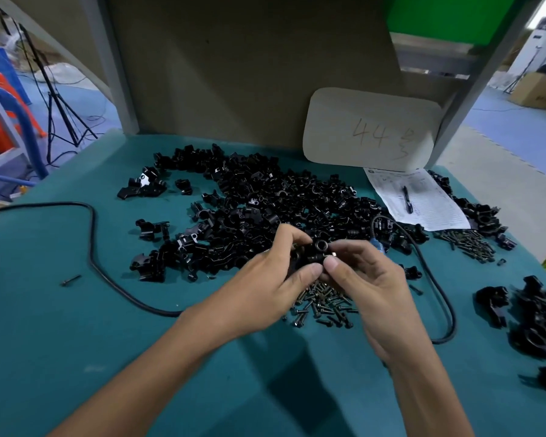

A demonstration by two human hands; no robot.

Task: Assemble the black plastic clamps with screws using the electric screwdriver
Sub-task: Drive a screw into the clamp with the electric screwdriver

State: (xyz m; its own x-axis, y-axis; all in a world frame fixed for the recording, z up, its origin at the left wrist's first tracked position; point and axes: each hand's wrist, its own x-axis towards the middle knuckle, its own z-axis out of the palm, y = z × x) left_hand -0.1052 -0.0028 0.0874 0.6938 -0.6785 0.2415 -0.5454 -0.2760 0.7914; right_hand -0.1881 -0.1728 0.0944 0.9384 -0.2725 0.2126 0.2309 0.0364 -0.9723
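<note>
While gripping one black clamp [316,251] between left hand [267,279] and right hand [364,279], early days; large loose heap [281,197] at twelve o'clock yet to assemble; small finished-looking pile [536,316] at three o'clock.

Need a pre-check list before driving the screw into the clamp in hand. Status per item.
1. Grip on black clamp: ok, left hand and right hand both hold it.
2. Screw seated in clamp: cannot tell, fingers cover the spot.
3. Screw pile in reach: ok, lies right under the hands.
4. Electric screwdriver in hand: not ok, neither hand holds it; only a blue part shows behind the right hand.
5. Cable clear of hands: ok, loops on the table right of the right wrist.
</note>
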